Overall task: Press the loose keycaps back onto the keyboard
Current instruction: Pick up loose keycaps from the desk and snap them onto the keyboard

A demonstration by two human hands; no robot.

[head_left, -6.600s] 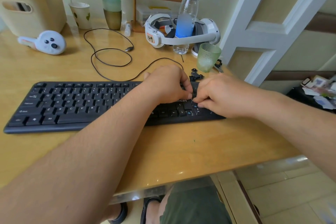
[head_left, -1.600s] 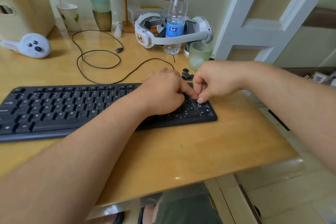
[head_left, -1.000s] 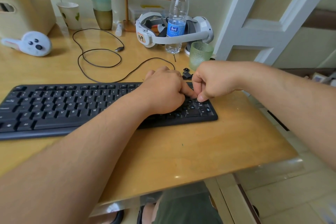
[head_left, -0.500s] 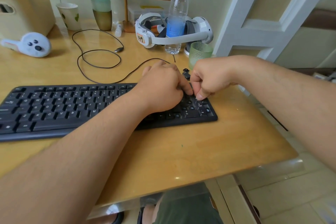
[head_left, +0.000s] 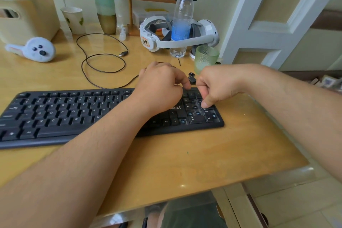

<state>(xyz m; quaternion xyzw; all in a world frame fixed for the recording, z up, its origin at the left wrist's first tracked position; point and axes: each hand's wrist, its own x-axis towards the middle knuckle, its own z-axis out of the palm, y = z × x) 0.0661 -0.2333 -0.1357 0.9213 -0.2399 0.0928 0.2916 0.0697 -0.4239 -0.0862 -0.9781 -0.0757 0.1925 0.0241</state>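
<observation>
A black keyboard (head_left: 74, 113) lies across the wooden desk. Its number pad at the right end shows several bare sockets (head_left: 194, 114) with blue stems. My right hand (head_left: 218, 85) is curled into a fist, and its thumb tip presses down on a keycap (head_left: 205, 110) in the number pad. My left hand (head_left: 159, 89) rests on the keyboard just left of the pad with fingers bent, its index tip near the pad's top row. Two or three loose black keycaps (head_left: 191, 78) lie on the desk behind the keyboard, between my hands.
A green glass (head_left: 205, 59) stands right behind the loose keycaps. A water bottle (head_left: 182, 20) and a white headset (head_left: 177, 40) sit further back. A black cable (head_left: 103, 61) loops at the left. A controller (head_left: 37, 49), paper cup (head_left: 74, 20) and beige bin (head_left: 27, 13) fill the far left.
My right thumb has moved down and right over the number pad and now presses a keycap. My left hand has shifted slightly and stays on the keyboard.
</observation>
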